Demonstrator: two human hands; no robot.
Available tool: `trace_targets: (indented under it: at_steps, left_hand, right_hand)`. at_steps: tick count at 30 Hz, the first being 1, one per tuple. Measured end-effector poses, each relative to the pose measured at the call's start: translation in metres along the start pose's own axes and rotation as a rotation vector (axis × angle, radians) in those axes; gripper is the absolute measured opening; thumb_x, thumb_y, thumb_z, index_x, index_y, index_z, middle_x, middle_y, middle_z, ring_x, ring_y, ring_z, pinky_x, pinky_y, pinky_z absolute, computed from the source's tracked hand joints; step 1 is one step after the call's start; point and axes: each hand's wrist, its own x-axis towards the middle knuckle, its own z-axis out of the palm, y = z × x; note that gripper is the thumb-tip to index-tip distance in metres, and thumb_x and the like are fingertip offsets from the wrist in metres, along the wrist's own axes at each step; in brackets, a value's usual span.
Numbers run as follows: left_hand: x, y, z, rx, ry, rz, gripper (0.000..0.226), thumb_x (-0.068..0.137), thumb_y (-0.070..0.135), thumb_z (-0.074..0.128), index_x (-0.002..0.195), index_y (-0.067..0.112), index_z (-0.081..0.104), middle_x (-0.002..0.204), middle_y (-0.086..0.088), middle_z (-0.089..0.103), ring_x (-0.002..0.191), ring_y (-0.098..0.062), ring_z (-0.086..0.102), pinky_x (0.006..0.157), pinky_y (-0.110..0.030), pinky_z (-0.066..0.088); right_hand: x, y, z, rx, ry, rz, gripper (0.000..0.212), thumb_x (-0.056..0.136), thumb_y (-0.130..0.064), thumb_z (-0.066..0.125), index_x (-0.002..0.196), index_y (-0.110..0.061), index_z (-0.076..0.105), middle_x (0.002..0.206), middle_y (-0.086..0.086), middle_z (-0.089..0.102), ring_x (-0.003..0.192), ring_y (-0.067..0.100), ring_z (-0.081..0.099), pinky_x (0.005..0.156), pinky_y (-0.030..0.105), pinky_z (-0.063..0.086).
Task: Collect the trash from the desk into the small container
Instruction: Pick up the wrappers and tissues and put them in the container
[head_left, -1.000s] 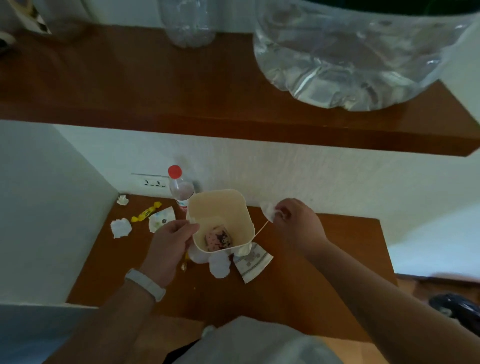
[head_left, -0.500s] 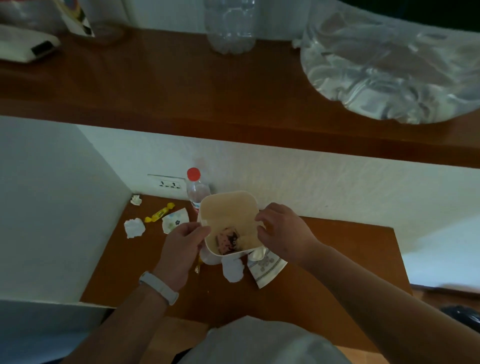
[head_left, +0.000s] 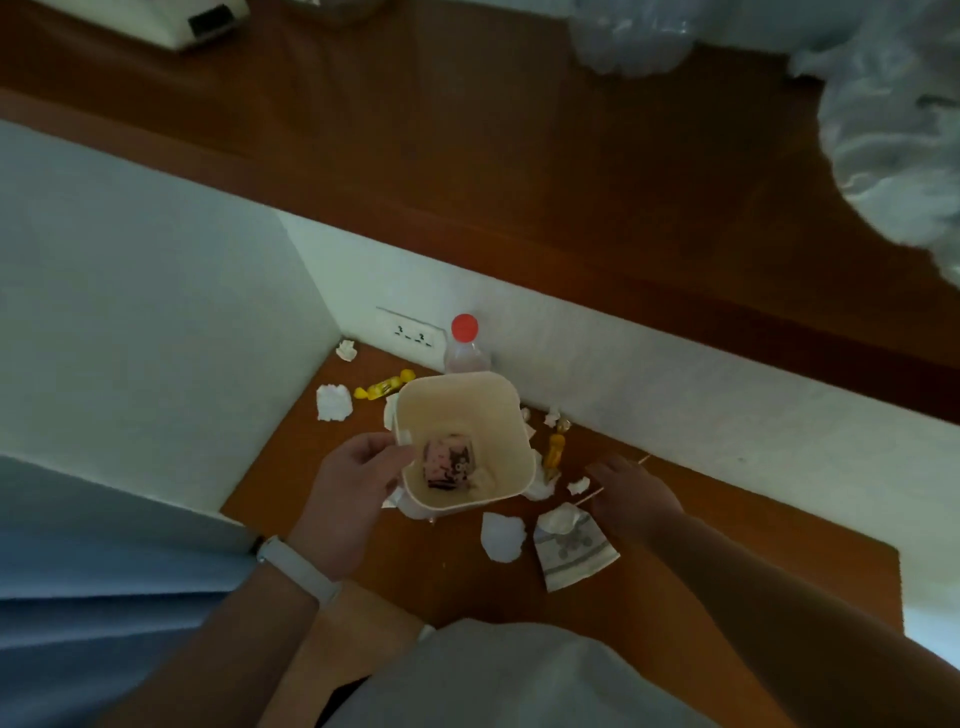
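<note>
Gripping container (head_left: 457, 410) rim, left hand (head_left: 358, 486); right hand (head_left: 631, 493) loosely spread, empty, low over desk (head_left: 753, 504).

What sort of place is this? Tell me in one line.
Probably a study nook in a home or dorm room: a small wooden desk in a white-walled corner, a wall socket behind it, a wooden shelf overhead.

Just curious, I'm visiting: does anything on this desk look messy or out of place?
Yes. Crumpled white paper, a yellow wrapper and a patterned napkin lie scattered on the desk around the cream container, which holds a pink packet.
</note>
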Motion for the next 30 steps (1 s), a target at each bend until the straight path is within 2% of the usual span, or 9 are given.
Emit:
trace_targets:
  at_steps: [2,6,11,15,18,20,22,28,30]
  left_hand:
    - [0.001,-0.003,-0.003,0.002,0.030,-0.016,0.012,0.090,0.019,0.071,0.097,0.011,0.075,0.107,-0.024,0.074,0.107,-0.046,0.067,0.096,-0.061,0.052]
    - [-0.001,-0.004,-0.003,0.016,0.076,-0.048,0.008,0.090,0.020,0.071,0.094,0.014,0.075,0.103,-0.019,0.076,0.108,-0.044,0.068,0.097,-0.063,0.053]
    - [-0.003,-0.006,0.001,-0.001,0.079,-0.079,0.013,0.091,0.019,0.070,0.099,0.009,0.073,0.113,-0.029,0.071,0.115,-0.049,0.063,0.102,-0.063,0.050]
    - [-0.005,-0.003,0.005,0.009,0.066,-0.085,0.014,0.092,0.019,0.068,0.101,0.009,0.072,0.111,-0.025,0.073,0.114,-0.046,0.065,0.102,-0.061,0.051]
    - [-0.005,-0.001,0.008,0.018,0.053,-0.068,0.015,0.092,0.018,0.069,0.102,0.008,0.072,0.108,-0.023,0.074,0.108,-0.046,0.067,0.101,-0.062,0.051]
    - [-0.005,0.001,0.008,0.025,0.036,-0.060,0.015,0.091,0.017,0.068,0.101,0.006,0.072,0.106,-0.023,0.074,0.097,-0.038,0.069,0.100,-0.059,0.051]
    - [-0.005,0.002,0.008,0.030,0.012,-0.051,0.015,0.091,0.017,0.068,0.102,0.007,0.072,0.110,-0.025,0.072,0.095,-0.030,0.067,0.100,-0.057,0.051]
    - [-0.004,0.002,0.006,0.035,-0.039,-0.003,0.016,0.091,0.017,0.069,0.101,0.003,0.071,0.114,-0.030,0.068,0.095,-0.032,0.063,0.091,-0.051,0.053]
    - [-0.003,0.002,0.005,0.028,-0.053,-0.008,0.013,0.090,0.017,0.070,0.098,0.006,0.072,0.112,-0.029,0.070,0.094,-0.031,0.063,0.094,-0.055,0.053]
  right_hand:
    - [0.009,0.002,0.006,0.003,-0.031,-0.027,0.050,0.094,-0.027,0.051,0.143,-0.028,0.042,0.144,-0.002,0.043,0.133,0.022,0.042,0.104,0.038,0.042]
    - [0.022,0.003,0.014,0.019,-0.019,-0.078,0.045,0.096,-0.027,0.052,0.140,-0.027,0.046,0.137,-0.001,0.046,0.126,0.022,0.044,0.099,0.035,0.044]
    - [0.030,0.000,0.014,0.028,-0.009,-0.091,0.033,0.096,-0.022,0.050,0.129,-0.024,0.056,0.120,0.000,0.051,0.114,0.022,0.050,0.088,0.034,0.045]
    - [0.026,0.001,0.013,0.080,0.033,-0.059,0.025,0.094,-0.020,0.051,0.117,-0.022,0.061,0.107,-0.003,0.053,0.106,0.020,0.055,0.077,0.030,0.045]
    - [0.018,0.002,0.010,0.139,0.071,-0.027,0.023,0.093,-0.020,0.052,0.114,-0.021,0.062,0.106,-0.002,0.056,0.103,0.019,0.057,0.077,0.029,0.045]
    - [0.012,0.000,0.005,0.174,0.113,-0.005,0.023,0.094,-0.022,0.052,0.115,-0.021,0.062,0.106,-0.003,0.056,0.099,0.017,0.057,0.077,0.029,0.046]
    - [0.004,-0.008,-0.004,0.217,0.157,0.008,0.022,0.094,-0.023,0.052,0.114,-0.022,0.062,0.103,-0.004,0.055,0.093,0.014,0.056,0.074,0.028,0.045]
    - [-0.030,-0.046,-0.051,0.400,0.372,-0.038,0.017,0.094,-0.025,0.055,0.107,-0.019,0.063,0.097,-0.005,0.056,0.082,0.010,0.055,0.072,0.031,0.049]
    - [-0.043,-0.060,-0.065,0.442,0.466,-0.075,0.013,0.093,-0.023,0.058,0.103,-0.020,0.064,0.092,-0.008,0.054,0.076,0.005,0.052,0.068,0.026,0.046]
